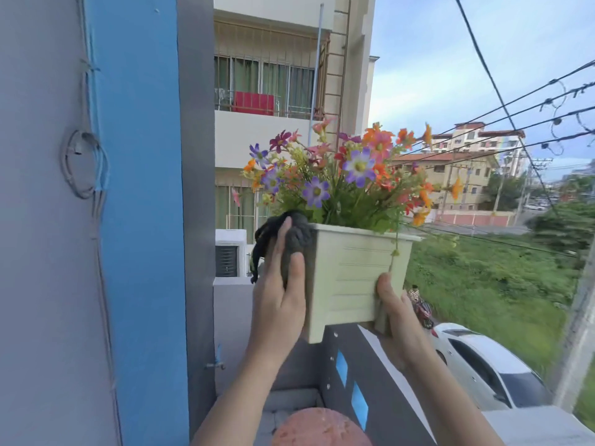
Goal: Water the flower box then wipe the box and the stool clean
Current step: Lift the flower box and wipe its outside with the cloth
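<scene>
A pale green flower box [354, 278] full of purple, orange and pink flowers [347, 175] is lifted in the air above the balcony wall. My left hand [283, 291] presses a dark grey cloth [289, 236] against the box's left side. My right hand [396, 313] grips the box at its lower right corner, by a foot. A round reddish stool top [318, 428] shows at the bottom, below the box.
A dark grey balcony wall [370, 365] with blue openings runs under the box. A blue and grey pillar [138, 220] stands at the left, with a small tap [217, 363] low on the wall. Beyond are buildings, cables and a white car [483, 365] below.
</scene>
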`<control>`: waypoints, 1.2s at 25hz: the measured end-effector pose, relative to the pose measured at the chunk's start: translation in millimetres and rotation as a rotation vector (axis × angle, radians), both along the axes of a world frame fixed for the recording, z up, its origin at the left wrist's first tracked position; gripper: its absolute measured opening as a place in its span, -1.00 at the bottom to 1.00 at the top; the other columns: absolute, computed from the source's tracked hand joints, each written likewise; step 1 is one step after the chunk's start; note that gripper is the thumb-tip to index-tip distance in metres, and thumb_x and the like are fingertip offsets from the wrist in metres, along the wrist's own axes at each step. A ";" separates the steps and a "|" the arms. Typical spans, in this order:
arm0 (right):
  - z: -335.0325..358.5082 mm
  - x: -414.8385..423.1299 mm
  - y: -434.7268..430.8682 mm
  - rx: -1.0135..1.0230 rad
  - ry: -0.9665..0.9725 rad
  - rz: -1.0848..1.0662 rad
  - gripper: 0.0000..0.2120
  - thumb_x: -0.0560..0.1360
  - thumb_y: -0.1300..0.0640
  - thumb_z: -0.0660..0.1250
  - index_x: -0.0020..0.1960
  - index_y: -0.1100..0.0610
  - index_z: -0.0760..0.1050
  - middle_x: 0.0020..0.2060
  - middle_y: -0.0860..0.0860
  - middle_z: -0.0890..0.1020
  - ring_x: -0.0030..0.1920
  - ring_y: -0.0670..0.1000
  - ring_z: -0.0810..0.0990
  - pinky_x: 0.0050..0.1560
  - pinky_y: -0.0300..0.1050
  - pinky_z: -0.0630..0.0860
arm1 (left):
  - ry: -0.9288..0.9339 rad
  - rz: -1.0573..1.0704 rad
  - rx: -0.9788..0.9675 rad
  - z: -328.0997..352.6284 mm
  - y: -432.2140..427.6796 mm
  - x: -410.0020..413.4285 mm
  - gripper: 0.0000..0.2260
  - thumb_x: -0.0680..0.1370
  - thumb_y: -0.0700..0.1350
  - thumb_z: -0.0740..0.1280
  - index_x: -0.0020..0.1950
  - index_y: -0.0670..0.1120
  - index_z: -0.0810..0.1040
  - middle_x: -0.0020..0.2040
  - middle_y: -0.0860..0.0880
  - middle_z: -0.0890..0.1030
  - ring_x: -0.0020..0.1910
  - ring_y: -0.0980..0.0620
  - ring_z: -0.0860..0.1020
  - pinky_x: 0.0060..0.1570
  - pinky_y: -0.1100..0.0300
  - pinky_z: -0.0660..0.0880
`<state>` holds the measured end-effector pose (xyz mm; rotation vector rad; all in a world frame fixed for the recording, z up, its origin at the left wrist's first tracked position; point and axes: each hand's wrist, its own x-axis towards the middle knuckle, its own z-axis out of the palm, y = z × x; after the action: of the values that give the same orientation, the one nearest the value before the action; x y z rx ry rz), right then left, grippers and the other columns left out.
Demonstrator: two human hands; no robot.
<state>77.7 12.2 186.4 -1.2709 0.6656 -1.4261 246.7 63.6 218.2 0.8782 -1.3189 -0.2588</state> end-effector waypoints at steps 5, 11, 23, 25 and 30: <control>-1.9 2.7 -1.0 0.014 -0.005 -0.005 -0.15 0.12 -0.36 0.43 0.26 0.12 0.45 0.12 0.10 0.65 0.11 0.10 0.63 0.11 0.23 0.52 | 0.036 0.024 -0.044 7.7 9.0 -5.2 -0.75 0.63 0.07 0.05 0.28 0.30 0.33 0.21 0.27 0.44 0.21 0.31 0.42 0.13 0.51 0.28; -8.0 4.9 -7.5 0.041 -0.039 -0.031 -0.33 0.26 -0.29 0.36 0.23 0.10 0.48 0.06 0.07 0.68 0.09 0.11 0.64 0.04 0.18 0.59 | 0.143 0.070 0.120 16.3 4.8 -5.9 -0.63 0.63 0.10 0.04 0.39 0.07 0.38 0.00 0.31 0.49 -0.03 0.41 0.37 -0.06 0.57 0.24; -10.2 3.6 -3.9 0.052 -0.013 0.039 -0.13 0.14 -0.35 0.44 0.28 0.15 0.43 0.17 0.17 0.61 0.15 0.17 0.60 0.01 0.17 0.58 | 0.236 0.064 0.238 26.2 0.3 11.4 -0.62 0.56 0.22 0.09 0.04 0.00 0.57 -0.11 0.12 0.64 0.03 0.08 0.56 0.01 0.19 0.45; -13.5 4.9 -2.9 0.080 -0.032 0.050 -0.15 0.16 -0.33 0.42 0.29 0.15 0.42 0.19 0.16 0.60 0.12 0.12 0.62 -0.15 0.02 0.65 | 0.245 0.053 0.191 22.0 5.6 3.8 -0.72 0.59 0.17 0.10 0.00 0.11 0.57 -0.09 0.18 0.64 0.05 0.10 0.55 0.02 0.26 0.43; -18.4 7.9 -2.0 0.109 -0.094 0.069 -0.10 0.07 -0.38 0.45 0.27 0.08 0.45 0.05 0.01 0.69 -0.01 -0.01 0.66 -0.13 -0.01 0.56 | 0.103 0.075 0.050 6.3 7.7 -1.3 -0.80 0.59 0.12 0.10 0.16 0.28 0.43 0.08 0.24 0.58 0.10 0.38 0.48 0.11 0.46 0.37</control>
<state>85.6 10.2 168.0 -1.1247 0.6216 -1.3658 245.4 71.3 224.5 0.9423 -1.1860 -0.2756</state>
